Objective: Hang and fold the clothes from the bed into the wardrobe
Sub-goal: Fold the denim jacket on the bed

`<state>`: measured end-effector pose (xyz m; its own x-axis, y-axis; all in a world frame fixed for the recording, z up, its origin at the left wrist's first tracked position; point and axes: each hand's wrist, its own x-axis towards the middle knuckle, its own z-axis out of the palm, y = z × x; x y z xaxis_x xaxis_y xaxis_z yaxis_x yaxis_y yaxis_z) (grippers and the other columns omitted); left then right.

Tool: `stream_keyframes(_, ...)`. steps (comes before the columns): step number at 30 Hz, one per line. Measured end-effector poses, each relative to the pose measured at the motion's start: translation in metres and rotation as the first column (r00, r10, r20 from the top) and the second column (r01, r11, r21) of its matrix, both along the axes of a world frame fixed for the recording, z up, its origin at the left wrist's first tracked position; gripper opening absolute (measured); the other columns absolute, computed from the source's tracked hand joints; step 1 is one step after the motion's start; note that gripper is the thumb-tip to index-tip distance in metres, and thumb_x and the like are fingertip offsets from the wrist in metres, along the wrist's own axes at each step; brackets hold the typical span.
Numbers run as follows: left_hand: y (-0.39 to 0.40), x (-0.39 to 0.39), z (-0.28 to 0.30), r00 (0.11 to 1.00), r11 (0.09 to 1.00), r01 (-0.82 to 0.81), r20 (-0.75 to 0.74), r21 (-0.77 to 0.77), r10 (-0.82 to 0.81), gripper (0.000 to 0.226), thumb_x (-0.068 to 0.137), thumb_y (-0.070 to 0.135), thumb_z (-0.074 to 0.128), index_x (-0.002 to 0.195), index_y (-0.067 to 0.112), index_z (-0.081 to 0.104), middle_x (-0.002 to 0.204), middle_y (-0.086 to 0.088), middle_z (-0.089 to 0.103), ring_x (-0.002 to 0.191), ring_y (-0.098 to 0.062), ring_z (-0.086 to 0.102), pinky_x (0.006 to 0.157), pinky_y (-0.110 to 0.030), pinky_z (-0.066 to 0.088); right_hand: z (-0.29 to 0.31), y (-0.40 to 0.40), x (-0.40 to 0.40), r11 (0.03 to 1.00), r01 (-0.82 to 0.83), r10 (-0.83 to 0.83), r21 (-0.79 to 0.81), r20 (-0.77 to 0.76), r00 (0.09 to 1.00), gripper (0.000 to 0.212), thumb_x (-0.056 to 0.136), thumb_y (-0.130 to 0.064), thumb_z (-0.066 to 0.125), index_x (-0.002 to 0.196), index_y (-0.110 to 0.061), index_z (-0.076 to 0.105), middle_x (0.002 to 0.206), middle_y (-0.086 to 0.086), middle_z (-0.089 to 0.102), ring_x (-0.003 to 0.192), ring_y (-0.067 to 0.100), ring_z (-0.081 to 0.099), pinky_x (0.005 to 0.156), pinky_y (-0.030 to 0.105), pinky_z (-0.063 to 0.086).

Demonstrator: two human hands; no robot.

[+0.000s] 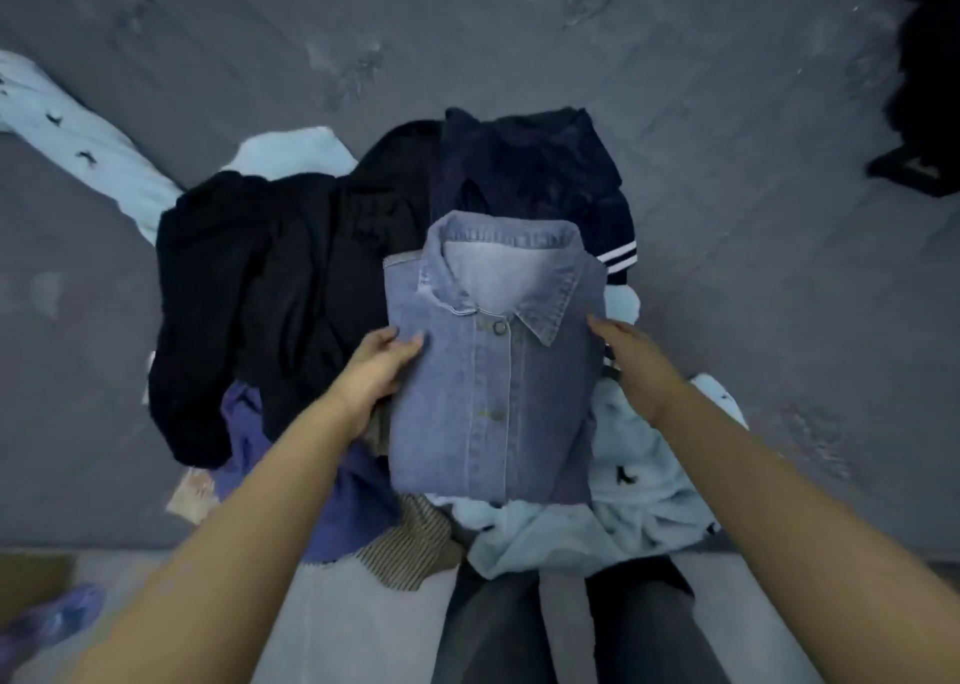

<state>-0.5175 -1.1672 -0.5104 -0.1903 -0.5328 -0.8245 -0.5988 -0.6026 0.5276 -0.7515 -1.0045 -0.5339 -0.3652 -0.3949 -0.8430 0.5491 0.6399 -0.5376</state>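
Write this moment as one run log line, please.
folded denim shirt on clothes pile | left hand grips edge | right hand open, touching

A folded denim shirt tops a clothes pile on a grey bed. Left hand grips its 9 o'clock edge; right hand touches its 3 o'clock edge.

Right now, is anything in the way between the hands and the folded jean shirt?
No. The left hand already holds the denim shirt's left edge, and the right hand touches its right edge. The wardrobe isn't in view, so that path can't be judged.
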Motion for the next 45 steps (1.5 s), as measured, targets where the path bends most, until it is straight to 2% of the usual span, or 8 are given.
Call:
stream_keyframes(7,0.097,0.078,-0.032,0.991,0.968,0.011,0.135,-0.252,0.024,0.044,0.084,0.032,0.076,0.109,-0.002,0.063,0.105,-0.015,0.067,0.103,-0.031,0.064,0.078,-0.035,0.056,0.02,0.087,0.083,0.998,0.018,-0.033,-0.058,-0.266,0.964,0.027,0.085,-0.042,0.067,0.103,-0.023,0.064,0.099,-0.008,0.069,0.084,-0.004,0.063,0.069,0.009,0.049)
stream_keyframes(16,0.117,0.073,-0.029,0.976,0.95,-0.206,0.024,-0.234,0.218,0.032,0.095,0.012,0.06,0.064,0.009,0.053,0.056,0.009,0.059,0.055,0.0,0.051,0.05,-0.011,0.04,0.008,0.099,0.104,0.997,-0.069,0.051,-0.026,-0.425,0.904,0.022,0.09,-0.018,0.067,0.076,-0.004,0.057,0.069,-0.001,0.056,0.062,0.002,0.048,0.062,0.011,0.042)
stream_keyframes(20,0.095,0.06,-0.028,0.99,0.967,-0.091,0.084,-0.238,0.113,0.012,0.093,0.012,0.065,0.095,0.006,0.056,0.087,-0.001,0.061,0.088,-0.021,0.059,0.07,-0.02,0.045,0.006,0.105,0.102,0.995,0.05,-0.069,-0.085,-0.235,0.969,0.025,0.092,-0.026,0.063,0.078,-0.006,0.059,0.07,-0.005,0.058,0.067,0.005,0.052,0.069,0.021,0.044)
stream_keyframes(24,0.033,0.022,-0.03,0.998,0.941,0.003,0.058,-0.337,0.017,0.059,0.086,0.03,0.074,0.136,0.016,0.046,0.116,0.006,0.057,0.102,-0.01,0.057,0.09,-0.027,0.046,-0.006,0.079,0.078,0.983,0.178,-0.183,-0.05,-0.125,0.975,0.03,0.095,-0.033,0.059,0.114,-0.009,0.063,0.103,0.002,0.069,0.087,0.01,0.063,0.071,0.015,0.051)
stream_keyframes(32,-0.022,-0.038,-0.029,0.852,0.591,0.508,0.467,-0.627,-0.237,0.041,0.094,0.027,0.058,0.058,0.018,0.04,0.061,0.003,0.044,0.062,-0.02,0.047,0.057,-0.03,0.031,-0.011,0.079,0.11,0.969,0.242,-0.242,-0.041,-0.34,0.909,0.053,0.101,-0.041,0.038,0.079,0.003,0.06,0.075,0.001,0.06,0.073,0.008,0.054,0.073,0.025,0.049)
stream_keyframes(35,-0.022,-0.041,-0.018,0.951,0.667,0.269,0.082,-0.695,-0.298,0.044,0.097,0.02,0.057,0.059,0.008,0.038,0.06,0.001,0.04,0.056,-0.01,0.036,0.056,-0.026,0.032,-0.014,0.084,0.122,0.977,0.214,-0.194,-0.006,-0.449,0.872,0.045,0.1,-0.039,0.04,0.065,-0.016,0.056,0.062,-0.016,0.057,0.06,-0.005,0.05,0.064,0.016,0.044)
stream_keyframes(38,-0.025,-0.037,-0.008,0.913,0.948,-0.083,-0.405,-0.307,-0.051,0.034,0.099,0.029,0.056,0.075,0.005,0.056,0.076,-0.009,0.056,0.069,-0.015,0.05,0.064,-0.028,0.046,-0.012,0.086,0.123,0.957,0.289,-0.262,-0.024,-0.494,0.829,0.055,0.1,-0.038,0.043,0.046,-0.033,0.05,0.047,-0.019,0.05,0.048,-0.004,0.045,0.054,0.012,0.039)
stream_keyframes(45,-0.026,-0.045,-0.063,0.922,0.929,-0.371,-0.119,0.001,0.369,0.022,0.099,0.015,0.052,0.077,0.014,0.054,0.085,-0.008,0.058,0.089,-0.023,0.051,0.087,-0.039,0.051,-0.026,0.107,0.12,0.879,0.469,-0.447,-0.09,-0.5,0.742,0.06,0.1,-0.03,0.052,0.04,-0.035,0.053,0.047,-0.023,0.048,0.053,-0.004,0.046,0.062,0.014,0.044)
